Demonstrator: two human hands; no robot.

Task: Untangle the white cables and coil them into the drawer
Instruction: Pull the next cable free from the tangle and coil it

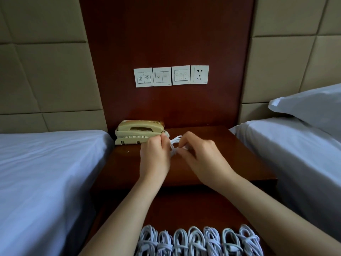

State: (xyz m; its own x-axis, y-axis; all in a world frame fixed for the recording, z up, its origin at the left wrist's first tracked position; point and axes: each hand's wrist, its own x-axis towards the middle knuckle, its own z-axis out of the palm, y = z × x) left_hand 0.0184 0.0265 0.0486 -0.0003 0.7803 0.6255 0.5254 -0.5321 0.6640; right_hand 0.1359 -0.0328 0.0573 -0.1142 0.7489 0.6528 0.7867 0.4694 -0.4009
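My left hand (154,156) and right hand (201,159) each clamp their grip on one loose white cable (174,145), apparently the last, with seven coils (199,241) already in the drawer (184,209) below.

Nightstand (230,159): dark red-brown wood top, centre of view, set between two beds. Beige corded telephone (139,132) at 10 o'clock on the top, handset in its cradle, back against the wood wall panel (166,34). On that panel at 12 o'clock, a row of four white plates: three switch plates (162,76), then a power socket (199,74) at the 3 o'clock end. Padded tan wall panels (46,52) flank the wood at 9 and 3 o'clock. Left bed (46,172) at 8 o'clock, white sheet, lightly creased. Right bed (295,154) at 4 o'clock, white sheet. White pillow (313,108) lies on it at 3 o'clock.
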